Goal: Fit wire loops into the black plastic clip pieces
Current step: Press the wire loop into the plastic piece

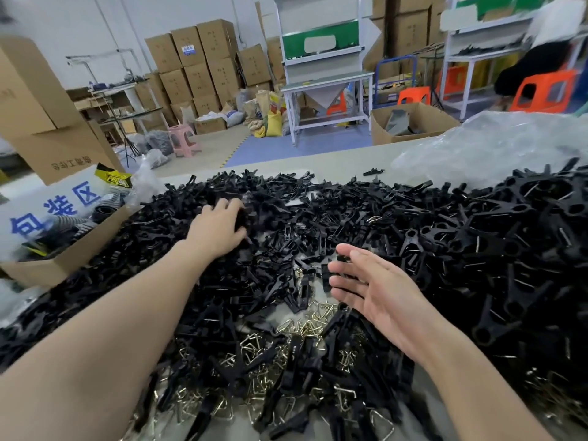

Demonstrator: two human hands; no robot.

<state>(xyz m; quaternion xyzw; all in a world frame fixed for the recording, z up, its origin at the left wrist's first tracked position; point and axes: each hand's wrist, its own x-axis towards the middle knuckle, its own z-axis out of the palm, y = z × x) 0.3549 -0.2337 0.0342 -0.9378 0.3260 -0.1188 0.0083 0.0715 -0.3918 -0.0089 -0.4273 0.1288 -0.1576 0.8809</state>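
Clips [318, 218] heaped black across the grey counter [334, 167], thick from left edge to right, loops [305, 326] in a brass-coloured scatter in the near middle, half buried under clips

Left hand [216, 229] reached out onto far-left part of the heap, fingers and thumb curled down on a clip, grip looks to be grasping it, blurred so not certain

Right hand [375, 291] hangs over the middle just above the loops, palm turned inward, fingers straight, grip released, one clip just at the fingertips, touching or not cannot tell

Right-side pile [477, 243] shows bits of wire in the pieces, probably ones already fitted

Handling, judged: clips light, rigid moulded plastic, smooth, tangle and slide over each other so one pulled out drags its neighbours; take one by the long flat shank, forked end left free for the loop

Loops light, thin, stiff springy wire, triangular, interlock in the scatter, may come up in clumps; pinch at one straight side, shake free, keep the open ends clear for pressing in

Nothing fragile, wire ends may prick

Cardboard box [63, 262] at left counter edge, clear plastic bag [493, 144] far right
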